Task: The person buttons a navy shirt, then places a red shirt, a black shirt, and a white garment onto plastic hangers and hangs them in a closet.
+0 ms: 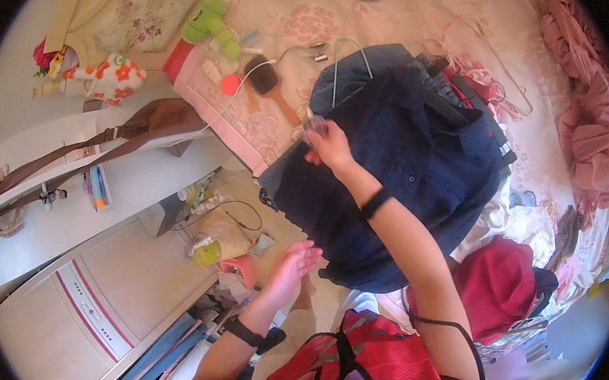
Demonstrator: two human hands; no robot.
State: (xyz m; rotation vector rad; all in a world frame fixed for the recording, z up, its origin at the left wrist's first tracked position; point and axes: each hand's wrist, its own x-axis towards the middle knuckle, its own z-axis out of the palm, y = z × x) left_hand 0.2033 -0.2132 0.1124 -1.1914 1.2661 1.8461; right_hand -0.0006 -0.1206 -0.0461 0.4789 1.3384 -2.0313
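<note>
A dark navy garment with a button lies spread on the bed, over other clothes. My right hand is above its far left part, with the fingers closed around a small greyish, see-through thing whose kind I cannot make out. Beside the garment's near left edge, my left hand holds nothing, its fingers stretched out toward the cloth. Whether the fingertips touch it is hard to tell. Behind the navy garment, a blue-grey piece of clothing and a thin pale-green hanger show.
A wooden hairbrush, a red ball-like thing and a green toy lie on the flowered bedspread. Pink cloth is bunched at the right, with a dark red garment nearer. Drawers stand left.
</note>
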